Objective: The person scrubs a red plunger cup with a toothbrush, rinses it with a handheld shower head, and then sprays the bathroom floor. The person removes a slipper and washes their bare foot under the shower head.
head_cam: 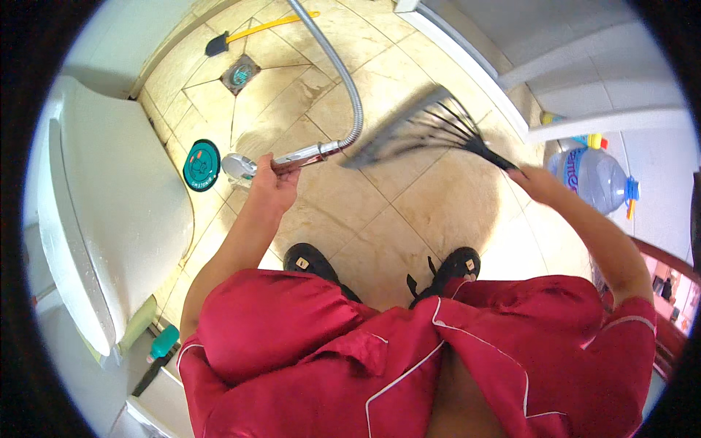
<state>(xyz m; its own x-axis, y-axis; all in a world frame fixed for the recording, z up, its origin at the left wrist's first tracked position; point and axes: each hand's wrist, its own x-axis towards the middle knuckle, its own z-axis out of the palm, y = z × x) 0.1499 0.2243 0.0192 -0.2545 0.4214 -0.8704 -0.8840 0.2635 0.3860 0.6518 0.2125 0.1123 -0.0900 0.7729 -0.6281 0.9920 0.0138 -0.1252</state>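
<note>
My left hand (276, 189) is closed around the handle of a chrome shower head (239, 166), whose metal hose (350, 93) curves up and out at the top of the view. In my right hand (531, 183) is the black handle of a broom-like tool with long black ribs fanning out to a wide edge (405, 128); that fan is blurred and lies over the tiled floor (438, 202), and whether it touches the tiles I cannot tell. A round green mat or lid (201, 165) with a printed figure lies on the floor left of the shower head.
A floor drain (240, 75) and a yellow-handled black brush or scraper (263, 31) are at the upper left. A white toilet or basin fixture (120, 180) fills the left side. A large water bottle (594, 180) stands at right beside a white door frame (471, 65). A green bottle (163, 342) is lower left.
</note>
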